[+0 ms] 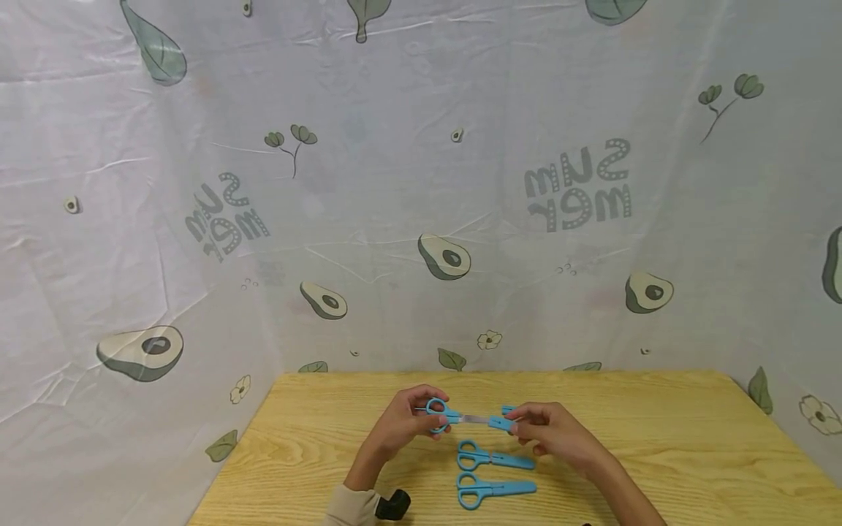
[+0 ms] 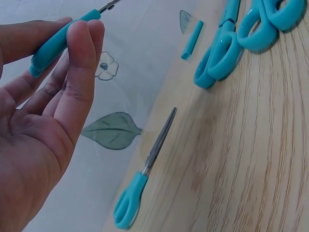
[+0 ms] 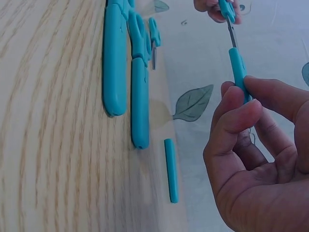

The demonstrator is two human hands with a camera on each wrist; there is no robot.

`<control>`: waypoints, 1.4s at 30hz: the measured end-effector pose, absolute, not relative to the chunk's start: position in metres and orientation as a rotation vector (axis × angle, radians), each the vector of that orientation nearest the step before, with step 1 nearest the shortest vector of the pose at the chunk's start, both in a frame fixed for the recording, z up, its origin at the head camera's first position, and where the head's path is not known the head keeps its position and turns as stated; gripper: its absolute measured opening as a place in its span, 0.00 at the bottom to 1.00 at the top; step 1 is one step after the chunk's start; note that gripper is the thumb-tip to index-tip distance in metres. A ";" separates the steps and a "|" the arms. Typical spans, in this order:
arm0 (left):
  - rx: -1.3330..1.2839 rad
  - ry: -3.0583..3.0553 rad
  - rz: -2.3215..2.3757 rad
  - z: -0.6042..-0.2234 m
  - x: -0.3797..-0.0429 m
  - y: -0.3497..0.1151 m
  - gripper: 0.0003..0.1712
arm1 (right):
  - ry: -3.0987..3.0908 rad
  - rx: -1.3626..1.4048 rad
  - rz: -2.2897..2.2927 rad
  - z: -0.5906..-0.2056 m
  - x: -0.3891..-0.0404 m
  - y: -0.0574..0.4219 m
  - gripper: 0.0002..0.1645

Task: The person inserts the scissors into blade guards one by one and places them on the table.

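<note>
My left hand [image 1: 406,422] holds a pair of scissors [image 1: 452,415] by its light blue handles, with the blades pointing right. A matching blue blade cover [image 3: 237,67] is pinched between the thumb and fingers of my right hand [image 1: 558,435]. The blades meet the cover's mouth, and a stretch of bare metal shows between handles and cover. Both hands are raised above the wooden table. Nearer the front lie two covered pairs of scissors, an upper covered pair [image 1: 513,460] and a lower covered pair [image 1: 505,489], parallel to each other.
Toward the table's back, an uncovered pair of scissors [image 2: 129,200] lies behind my left hand, with a loose blue cover [image 3: 171,171] behind my right. The wooden table [image 1: 691,438] ends at a hanging sheet [image 1: 395,183] printed with avocados and leaves.
</note>
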State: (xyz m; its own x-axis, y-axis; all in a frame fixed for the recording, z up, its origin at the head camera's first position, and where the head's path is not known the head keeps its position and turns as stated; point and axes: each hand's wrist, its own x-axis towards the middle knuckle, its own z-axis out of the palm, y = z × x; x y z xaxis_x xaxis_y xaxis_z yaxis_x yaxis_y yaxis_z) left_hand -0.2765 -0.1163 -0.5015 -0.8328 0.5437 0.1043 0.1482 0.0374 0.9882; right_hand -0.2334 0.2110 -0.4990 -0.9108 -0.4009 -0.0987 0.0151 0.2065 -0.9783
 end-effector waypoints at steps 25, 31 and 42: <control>0.662 2.001 1.874 -0.502 -0.277 -0.093 0.18 | 2.150 -0.427 -1.769 -0.493 -0.237 0.204 0.23; 0.645 2.004 1.873 -0.503 -0.277 -0.094 0.18 | 2.140 -0.428 -1.771 -0.491 -0.236 0.203 0.22; 0.638 2.038 1.867 -0.505 -0.279 -0.089 0.17 | 2.180 -0.423 -1.756 -0.491 -0.237 0.204 0.22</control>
State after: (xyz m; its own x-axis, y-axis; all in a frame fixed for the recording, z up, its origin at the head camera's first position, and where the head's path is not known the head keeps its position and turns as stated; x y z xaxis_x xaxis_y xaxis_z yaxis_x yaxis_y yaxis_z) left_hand -0.2790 -0.0895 -0.5052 -0.8553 0.5129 0.0736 0.1182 0.0547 0.9915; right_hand -0.2369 0.2039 -0.4910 -0.9085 -0.4143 -0.0548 -0.0347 0.2056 -0.9780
